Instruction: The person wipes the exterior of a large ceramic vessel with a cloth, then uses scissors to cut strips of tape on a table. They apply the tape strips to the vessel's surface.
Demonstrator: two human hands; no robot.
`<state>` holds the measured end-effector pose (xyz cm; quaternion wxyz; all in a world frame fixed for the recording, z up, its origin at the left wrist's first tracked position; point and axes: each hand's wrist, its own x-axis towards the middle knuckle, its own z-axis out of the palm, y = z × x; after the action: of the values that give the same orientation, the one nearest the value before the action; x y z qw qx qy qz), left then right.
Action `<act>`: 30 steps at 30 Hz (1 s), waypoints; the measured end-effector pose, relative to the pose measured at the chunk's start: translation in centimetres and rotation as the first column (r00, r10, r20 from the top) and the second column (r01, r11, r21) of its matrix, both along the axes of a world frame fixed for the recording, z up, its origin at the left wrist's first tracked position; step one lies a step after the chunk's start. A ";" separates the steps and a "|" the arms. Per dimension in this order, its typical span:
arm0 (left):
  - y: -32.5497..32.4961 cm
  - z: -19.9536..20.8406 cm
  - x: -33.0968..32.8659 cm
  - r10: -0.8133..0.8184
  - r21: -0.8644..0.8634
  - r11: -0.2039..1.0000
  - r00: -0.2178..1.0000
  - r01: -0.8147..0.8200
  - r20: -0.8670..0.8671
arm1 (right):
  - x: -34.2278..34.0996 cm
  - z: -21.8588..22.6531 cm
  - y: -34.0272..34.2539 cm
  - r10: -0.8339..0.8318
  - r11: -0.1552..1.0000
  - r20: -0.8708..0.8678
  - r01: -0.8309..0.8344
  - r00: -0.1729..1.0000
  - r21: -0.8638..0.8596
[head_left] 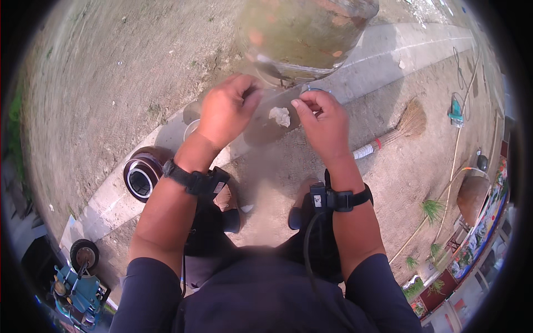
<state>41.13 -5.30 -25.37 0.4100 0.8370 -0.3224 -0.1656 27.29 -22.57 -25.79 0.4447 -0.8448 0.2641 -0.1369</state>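
My left hand point(226, 108) is raised in front of me, its fingers curled in and the thumb close to them. Opposite it, my right hand point(326, 125) has its thumb and fingertips pinched together. Anything between the fingers of either hand is too small or hidden to make out. A crumpled whitish lump point(280, 116) shows between the two hands, touched by neither. Just beyond them stands a large rounded vessel point(305, 39), mottled greenish-brown with reddish patches. A pale round rim point(191, 130) is partly covered by my left wrist.
A dark brown glazed jar point(139, 180) stands left on the concrete strip point(102, 213). Right lies a straw broom point(408, 122), with a teal corded power tool point(456, 112) farther off. A wheeled teal machine point(78, 288) is at lower left. Bare dirt point(127, 72) surrounds the strip.
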 end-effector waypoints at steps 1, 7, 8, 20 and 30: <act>-0.5 -0.7 0.1 0.017 -0.010 1.000 1.000 -0.016 0.009 | 0.4 -0.7 -0.2 -0.001 1.000 0.012 0.001 1.000 -0.003; -2.3 -3.5 0.6 0.058 -0.104 0.993 0.995 -0.050 0.078 | 2.4 -3.4 -0.3 0.027 1.000 0.113 -0.026 0.993 -0.013; -2.5 -3.7 0.8 0.053 -0.137 0.990 0.995 -0.040 0.089 | 2.8 -3.8 -0.2 0.035 0.997 0.138 -0.025 0.990 -0.072; -2.9 -3.8 0.9 0.069 -0.078 0.995 0.974 -0.054 0.214 | 3.5 -5.0 -0.5 0.023 0.979 0.149 0.008 0.989 -0.205; -4.5 -4.0 0.4 0.087 -0.101 0.993 0.971 -0.066 0.225 | 3.0 -5.6 -0.4 0.057 0.981 0.150 -0.028 0.987 -0.190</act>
<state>41.52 -9.76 -29.40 0.4145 0.8424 -0.3423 -0.0371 30.26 -22.94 -31.40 0.3851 -0.8752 0.1968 -0.2167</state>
